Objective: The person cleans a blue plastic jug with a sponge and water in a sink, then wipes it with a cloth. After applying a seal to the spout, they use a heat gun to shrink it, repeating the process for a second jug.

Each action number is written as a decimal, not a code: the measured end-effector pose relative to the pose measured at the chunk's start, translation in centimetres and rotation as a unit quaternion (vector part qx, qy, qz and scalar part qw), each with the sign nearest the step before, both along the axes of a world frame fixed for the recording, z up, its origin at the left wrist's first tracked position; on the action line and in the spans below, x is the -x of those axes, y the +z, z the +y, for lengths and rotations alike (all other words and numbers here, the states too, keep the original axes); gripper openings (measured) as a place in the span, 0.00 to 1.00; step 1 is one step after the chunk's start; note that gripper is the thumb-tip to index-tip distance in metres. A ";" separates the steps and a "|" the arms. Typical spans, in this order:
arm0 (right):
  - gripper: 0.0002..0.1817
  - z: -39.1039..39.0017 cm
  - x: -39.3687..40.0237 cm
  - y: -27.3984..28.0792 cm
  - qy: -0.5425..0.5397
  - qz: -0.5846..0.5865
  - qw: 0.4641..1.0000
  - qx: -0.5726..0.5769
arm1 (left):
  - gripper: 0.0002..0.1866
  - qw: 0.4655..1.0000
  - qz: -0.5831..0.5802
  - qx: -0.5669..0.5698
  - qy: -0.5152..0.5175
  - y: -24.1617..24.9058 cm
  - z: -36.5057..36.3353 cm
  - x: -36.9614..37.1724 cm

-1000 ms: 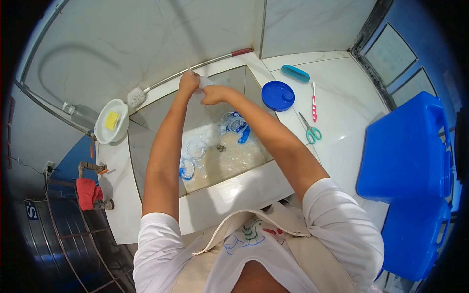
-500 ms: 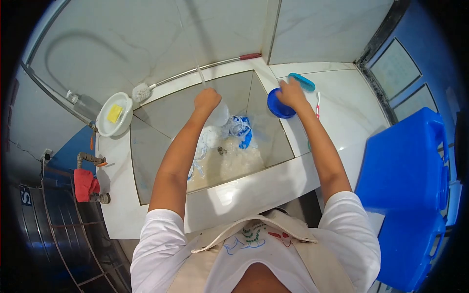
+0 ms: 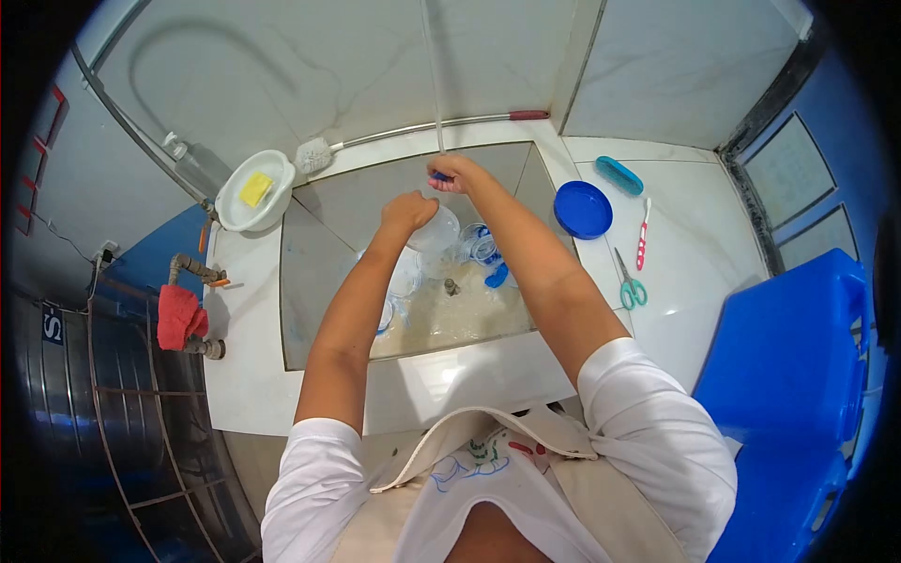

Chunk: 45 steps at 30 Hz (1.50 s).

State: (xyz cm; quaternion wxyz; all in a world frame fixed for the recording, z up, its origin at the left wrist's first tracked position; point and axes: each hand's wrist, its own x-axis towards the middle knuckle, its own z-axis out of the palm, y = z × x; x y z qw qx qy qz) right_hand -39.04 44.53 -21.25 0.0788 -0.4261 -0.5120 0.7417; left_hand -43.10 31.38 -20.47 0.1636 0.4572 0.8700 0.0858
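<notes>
My left hand (image 3: pixel 410 212) is closed on the rim of a clear plastic container (image 3: pixel 437 231), held over the sink (image 3: pixel 328 216). Just above and to the right, my right hand (image 3: pixel 458 174) has its fingers curled around a small blue thing, mostly hidden, whose kind I cannot make out. A thin pale stream or hose (image 3: pixel 433 80) comes down from above to my right hand. Lower in the sink, several clear plastic pieces (image 3: pixel 404 277) and a blue piece (image 3: pixel 496 275) lie in cloudy water around the drain fitting (image 3: pixel 451 287).
On the right counter are a blue dish (image 3: pixel 583 210), a teal brush (image 3: pixel 619 175), a toothbrush (image 3: pixel 644 235) and scissors (image 3: pixel 633 293). At left stands a white basin (image 3: pixel 225 208) with a yellow sponge (image 3: pixel 255 190). A long-handled brush (image 3: pixel 413 131) lies behind the sink.
My right hand has moved left from the blue dish to beside my left hand over the sink. The view has shifted, and the scissors now show on the counter.
</notes>
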 end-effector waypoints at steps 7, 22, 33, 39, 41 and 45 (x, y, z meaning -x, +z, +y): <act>0.13 0.6 -4.6 1.2 0.085 -0.133 0.872 -0.463 | 0.32 0.930 -0.345 -0.126 -0.007 -2.7 3.9 1.2; 0.12 -1.0 -5.7 -2.5 -0.061 -0.161 0.844 -0.507 | 0.13 0.493 -0.857 -0.130 0.070 -2.5 6.2 -0.9; 0.20 -2.0 -5.5 6.3 0.113 -0.044 0.960 -0.252 | 0.14 0.686 -0.654 -0.287 0.140 -5.2 7.1 1.0; 0.22 -5.4 -17.7 7.9 0.025 0.030 0.973 -0.227 | 0.21 0.656 -0.695 -0.294 0.031 -13.0 14.0 -4.0; 0.23 -7.2 -23.6 8.9 -0.043 -0.015 0.961 -0.272 | 0.25 0.812 -0.523 -0.254 0.043 -5.0 12.9 -11.7; 0.16 -10.4 -37.2 8.6 -0.193 -0.259 0.793 -0.516 | 0.20 0.820 -0.461 -0.285 -0.183 3.0 15.0 -23.6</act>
